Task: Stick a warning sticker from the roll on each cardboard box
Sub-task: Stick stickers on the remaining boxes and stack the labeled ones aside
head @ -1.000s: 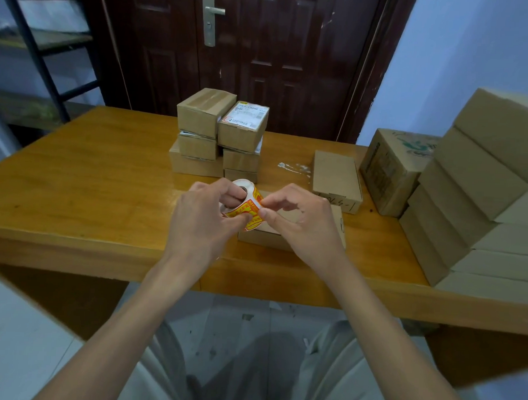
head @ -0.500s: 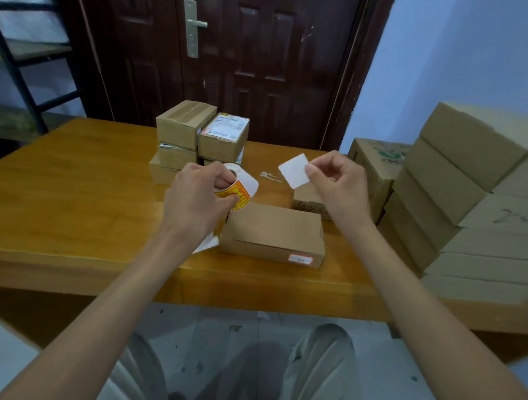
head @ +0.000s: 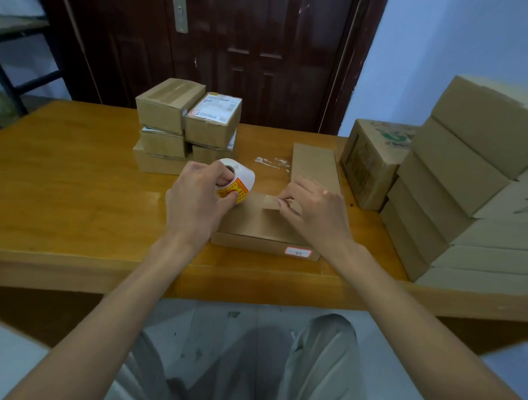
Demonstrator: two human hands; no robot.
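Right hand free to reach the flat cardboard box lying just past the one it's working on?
Probably not yet. The right hand pinches a sticker against the near flat cardboard box. The way to the far flat cardboard box looks open, with only bare wooden table beside it.

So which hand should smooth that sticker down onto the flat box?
Right. The right hand already pinches the sticker over the flat box, while the left hand grips the sticker roll beside it.
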